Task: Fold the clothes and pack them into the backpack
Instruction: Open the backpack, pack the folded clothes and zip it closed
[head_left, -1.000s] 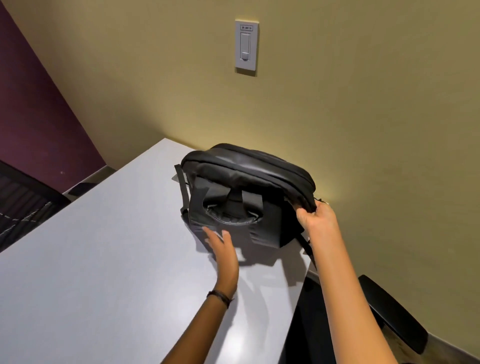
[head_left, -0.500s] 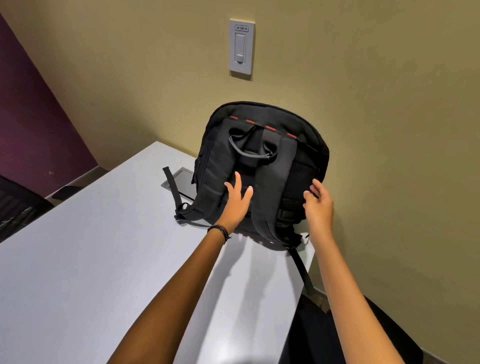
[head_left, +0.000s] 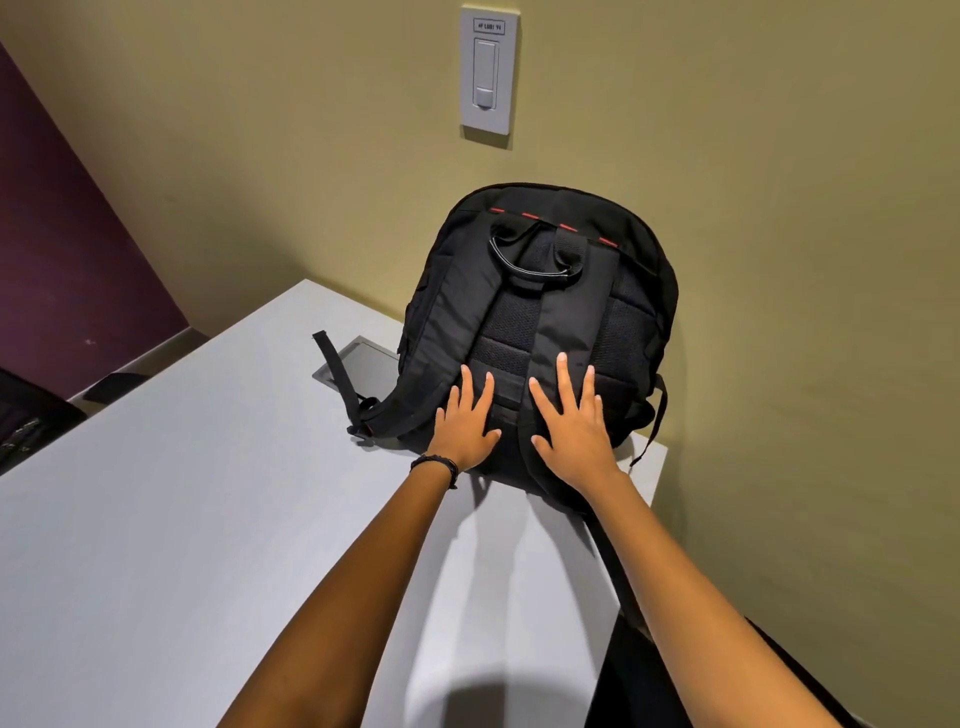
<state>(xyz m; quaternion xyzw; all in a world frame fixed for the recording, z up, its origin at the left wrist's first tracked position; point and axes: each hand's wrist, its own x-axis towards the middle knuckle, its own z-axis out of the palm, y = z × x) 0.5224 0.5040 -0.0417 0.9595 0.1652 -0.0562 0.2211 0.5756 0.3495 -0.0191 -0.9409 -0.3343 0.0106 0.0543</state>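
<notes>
A black backpack (head_left: 566, 270) stands upright at the far right corner of the grey table (head_left: 182, 519), leaning against the wall, its strap side and top handle facing me. My left hand (head_left: 465, 423) lies flat with straight fingers on the lower back panel. My right hand (head_left: 571, 423) presses flat on the right shoulder strap beside it. No clothes are in view.
A loose strap (head_left: 337, 379) trails left of the bag over a metal cable hatch (head_left: 363, 364) set in the table. A light switch (head_left: 487, 75) is on the wall above. A dark chair (head_left: 31, 421) sits at the far left, and a black seat (head_left: 675, 691) lies below the table's right edge.
The backpack was lifted from lying on its side to standing against the wall. Both hands let go and now lie flat on its back.
</notes>
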